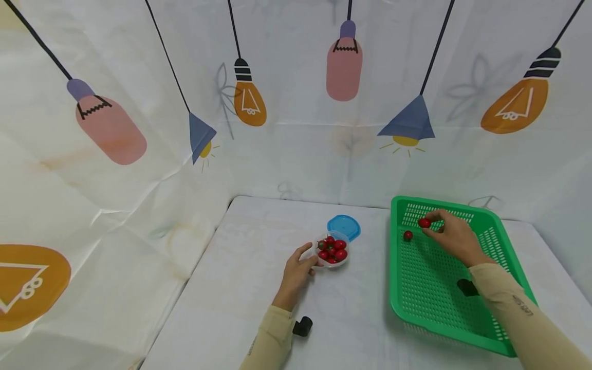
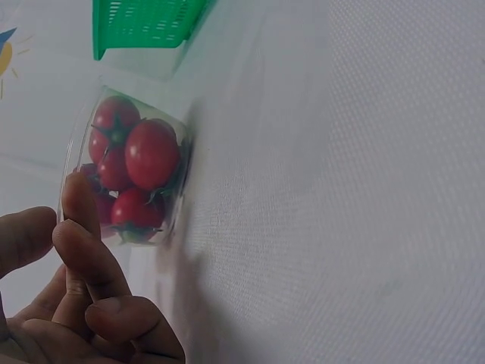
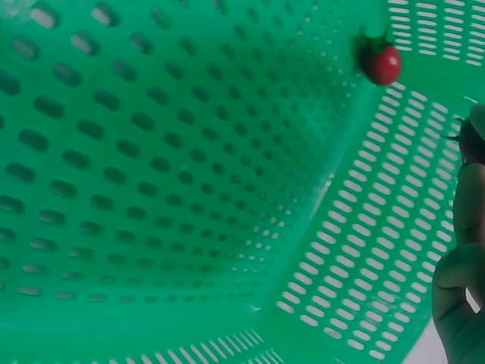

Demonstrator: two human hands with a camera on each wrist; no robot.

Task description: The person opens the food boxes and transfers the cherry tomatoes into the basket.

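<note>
Over the far part of the green basket [image 1: 395, 277], my right hand [image 1: 455, 239] pinches a red cherry tomato [image 1: 424, 223] between thumb and fingertips. In the right wrist view that tomato [image 3: 471, 140] is cut off at the edge, its green stem showing. Another cherry tomato [image 3: 380, 62] lies below in the basket. My left hand [image 1: 298, 270] is at the near left side of a clear plastic tub [image 1: 339, 264], loosely bent fingertips right at its rim. Several cherry tomatoes [image 2: 151, 154] with green stems fill the tub.
A blue lid [image 1: 344, 225] lies just behind the tub on the white-covered table [image 1: 250, 257]. The basket's raised sides stand to the right. A white cloth [image 1: 296, 159] printed with lamps hangs behind the table and along its left side.
</note>
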